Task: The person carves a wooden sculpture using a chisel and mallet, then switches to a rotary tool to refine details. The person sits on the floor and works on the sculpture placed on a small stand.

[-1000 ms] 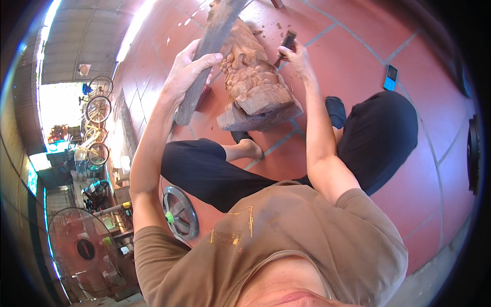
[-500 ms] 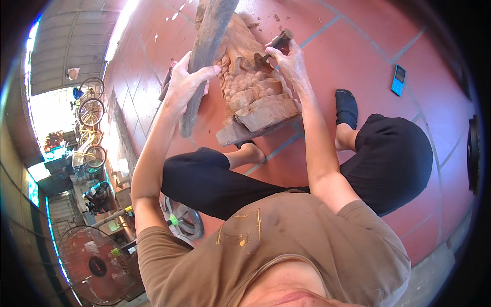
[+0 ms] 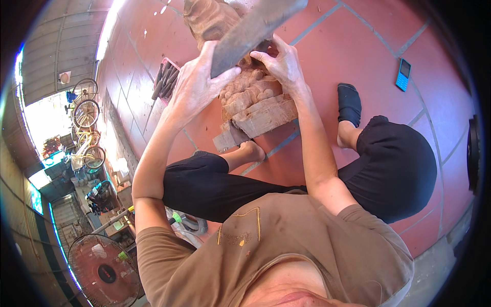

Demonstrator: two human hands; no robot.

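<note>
A brown wood carving [image 3: 255, 100] with rounded, bumpy relief lies on the floor in front of me, its flat rough base end toward me. My left hand [image 3: 197, 82] is wrapped round the lower end of a long flat wooden mallet [image 3: 255, 30], which tilts up to the right across the carving. Over the carving's right side, my right hand [image 3: 283, 64] is closed on a chisel; the mallet hides nearly all of that tool now, though the earlier frame shows its dark handle.
A pink tray of dark-handled tools [image 3: 166, 79] stands left of the carving. A blue mobile phone [image 3: 403, 74] lies on the red tiles at right. My bent legs [image 3: 394, 163] flank the work. A fan [image 3: 105, 271] and several bicycles [image 3: 87, 115] stand at left.
The mallet has swung to the right, over the chisel and my right hand. My left hand has moved right, uncovering the tool tray. The right hand has shifted slightly left.
</note>
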